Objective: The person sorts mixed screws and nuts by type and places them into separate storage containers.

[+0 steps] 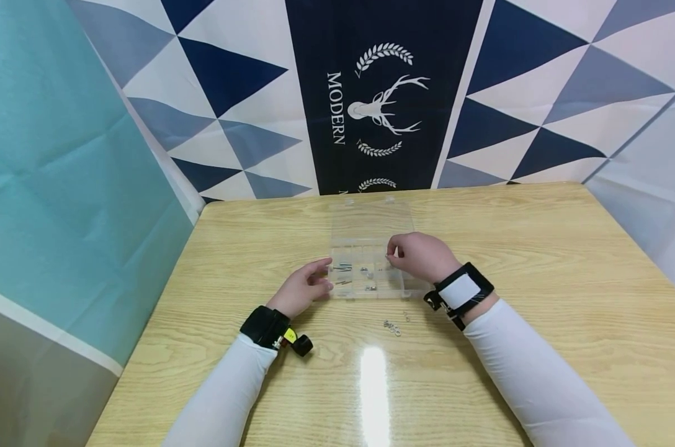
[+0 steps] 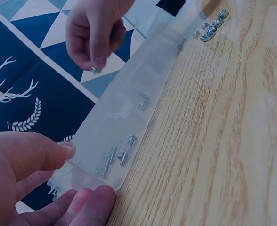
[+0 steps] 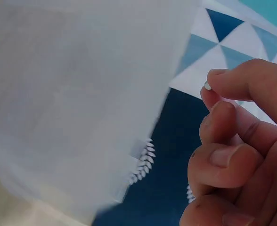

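Note:
A clear plastic compartment box (image 1: 362, 295) lies on the table with its lid (image 1: 371, 218) folded back. At its left end my left hand (image 1: 299, 289) holds the wall, fingers bent about the corner. Above the box's right compartments, my right hand (image 1: 422, 256) pinches a small silvery nut (image 2: 95, 70) between thumb and index finger; its exact shape is hard to make out. Screws (image 2: 111, 157) lie in the left compartments, and small metal fasteners (image 2: 143, 101) in the middle ones. Several loose nuts (image 1: 394, 328) rest on the table in front of the box.
The wooden table (image 1: 248, 230) meets a patterned cloth (image 1: 242, 105) behind the box. A teal cloth (image 1: 75, 174) hangs at the left. A bright light reflection (image 1: 375, 391) shows near the front of the table. Both wrists wear black straps (image 1: 464, 292).

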### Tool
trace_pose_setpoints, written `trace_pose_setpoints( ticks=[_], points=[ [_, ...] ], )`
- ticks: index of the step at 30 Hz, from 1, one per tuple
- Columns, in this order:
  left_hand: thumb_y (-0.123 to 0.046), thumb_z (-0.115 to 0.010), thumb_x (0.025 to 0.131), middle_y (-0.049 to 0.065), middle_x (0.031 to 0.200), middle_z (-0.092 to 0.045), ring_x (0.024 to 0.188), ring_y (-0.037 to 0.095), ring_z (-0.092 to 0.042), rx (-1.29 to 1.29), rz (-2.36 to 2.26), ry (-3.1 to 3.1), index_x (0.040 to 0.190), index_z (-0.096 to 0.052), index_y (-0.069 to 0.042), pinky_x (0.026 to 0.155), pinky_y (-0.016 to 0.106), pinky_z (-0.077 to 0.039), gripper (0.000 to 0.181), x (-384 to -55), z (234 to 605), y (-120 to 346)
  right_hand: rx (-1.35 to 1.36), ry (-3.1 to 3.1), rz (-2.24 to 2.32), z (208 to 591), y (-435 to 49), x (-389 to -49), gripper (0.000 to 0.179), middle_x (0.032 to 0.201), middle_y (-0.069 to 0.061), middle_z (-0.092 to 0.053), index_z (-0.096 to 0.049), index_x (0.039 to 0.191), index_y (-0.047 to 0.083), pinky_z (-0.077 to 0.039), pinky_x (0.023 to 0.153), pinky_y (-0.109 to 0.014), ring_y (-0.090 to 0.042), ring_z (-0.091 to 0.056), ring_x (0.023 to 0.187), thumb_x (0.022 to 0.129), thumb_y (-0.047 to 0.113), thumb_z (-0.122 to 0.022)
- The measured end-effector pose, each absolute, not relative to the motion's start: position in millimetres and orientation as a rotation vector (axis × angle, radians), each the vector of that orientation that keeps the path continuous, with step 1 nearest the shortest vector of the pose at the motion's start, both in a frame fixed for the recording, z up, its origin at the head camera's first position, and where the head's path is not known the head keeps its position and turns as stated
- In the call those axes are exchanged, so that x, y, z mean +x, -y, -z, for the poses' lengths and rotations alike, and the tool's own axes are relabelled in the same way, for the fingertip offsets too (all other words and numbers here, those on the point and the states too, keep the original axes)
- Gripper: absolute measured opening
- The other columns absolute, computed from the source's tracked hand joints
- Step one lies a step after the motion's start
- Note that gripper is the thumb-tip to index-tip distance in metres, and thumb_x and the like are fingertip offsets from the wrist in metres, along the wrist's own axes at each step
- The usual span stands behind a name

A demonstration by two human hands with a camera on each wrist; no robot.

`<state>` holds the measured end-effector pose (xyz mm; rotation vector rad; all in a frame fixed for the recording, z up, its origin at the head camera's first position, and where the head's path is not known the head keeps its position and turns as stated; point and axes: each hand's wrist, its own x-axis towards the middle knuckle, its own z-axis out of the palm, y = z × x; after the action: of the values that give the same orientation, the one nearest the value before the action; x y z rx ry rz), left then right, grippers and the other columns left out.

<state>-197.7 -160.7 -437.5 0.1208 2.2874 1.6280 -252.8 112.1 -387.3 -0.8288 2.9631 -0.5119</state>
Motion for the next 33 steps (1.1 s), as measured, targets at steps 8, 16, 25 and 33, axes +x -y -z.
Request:
trace_pose_setpoints(
  ticks=[8, 16, 25, 33],
  points=[
    [-0.005, -0.061, 0.095, 0.012, 0.134, -0.049, 0.104, 0.019, -0.055, 0.164, -1.602, -2.324, 0.145, -0.045, -0.015, 0.082, 0.03, -0.059, 0.053, -198.2, 440.5, 163.9, -0.792, -2.958, 0.516, 400.4, -111.5, -257.9, 0.01, 0.062, 0.003, -0.056, -0.067, 0.081, 0.016, -0.036, 0.044, -0.025, -0.013, -0.046, 0.053, 0.09, 0.02, -0.064],
    [-0.009, -0.063, 0.096, 0.009, 0.109, -0.062, 0.095, 0.016, -0.059, 0.164, -1.55, -2.353, 0.135, -0.057, -0.015, 0.08, 0.031, -0.059, 0.04, -196.9, 440.7, 164.6, -0.767, -2.945, 0.488, 404.8, -111.0, -257.8, 0.011, 0.061, 0.003, -0.056, -0.066, 0.08, 0.017, -0.036, 0.044, -0.025, -0.013, -0.046, 0.052, 0.089, 0.023, -0.068],
    [-0.009, -0.064, 0.095, 0.009, 0.111, -0.062, 0.097, 0.017, -0.058, 0.146, -1.542, -2.368, 0.134, -0.058, -0.015, 0.08, 0.031, -0.059, 0.04, -196.9, 438.7, 162.6, -0.766, -2.952, 0.468, 407.1, -113.6, -257.9, 0.009, 0.061, 0.003, -0.056, -0.067, 0.083, 0.016, -0.036, 0.044, -0.025, -0.013, -0.047, 0.053, 0.09, 0.022, -0.066],
    [-0.011, -0.063, 0.095, 0.008, 0.11, -0.062, 0.096, 0.016, -0.059, 0.146, -1.52, -2.379, 0.135, -0.058, -0.014, 0.08, 0.031, -0.059, 0.04, -196.4, 438.3, 161.3, -0.775, -2.95, 0.471, 403.8, -117.4, -250.7, 0.01, 0.058, 0.003, -0.054, -0.067, 0.087, 0.015, -0.033, 0.041, -0.023, -0.012, -0.045, 0.049, 0.092, 0.022, -0.064]
  ],
)
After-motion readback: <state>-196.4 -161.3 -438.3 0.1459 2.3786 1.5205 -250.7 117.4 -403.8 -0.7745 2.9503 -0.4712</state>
